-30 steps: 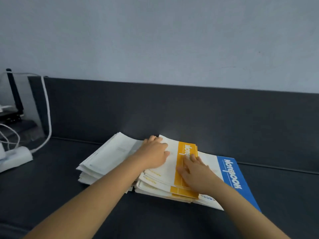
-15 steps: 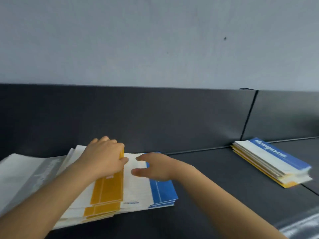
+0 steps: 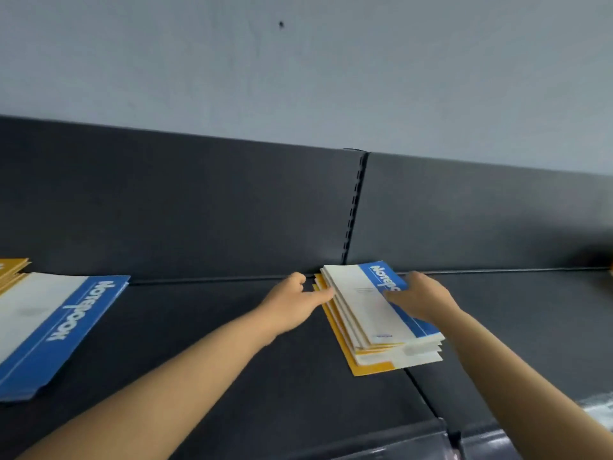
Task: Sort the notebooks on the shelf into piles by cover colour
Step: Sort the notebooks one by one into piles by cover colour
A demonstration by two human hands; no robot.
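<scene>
A stack of notebooks (image 3: 365, 313) lies on the dark shelf (image 3: 232, 360) at centre right. Its top cover is white with a blue band, and yellow covers show underneath. My left hand (image 3: 295, 303) touches the stack's left edge with straight fingers. My right hand (image 3: 421, 300) rests flat on the blue band of the top notebook. At the far left lies another pile with a blue-banded notebook (image 3: 49, 327) on top. Yellow notebooks (image 3: 10, 270) stick out behind it.
The shelf has a dark back panel with a slotted upright (image 3: 355, 210) just behind the stack. A seam between shelf boards (image 3: 421, 393) runs under the stack's near corner. A blurred yellow thing (image 3: 609, 267) shows at the right edge.
My view has swung to the right. Both hands left the pile on the left and moved across to the right-hand stack, where they now touch it.
</scene>
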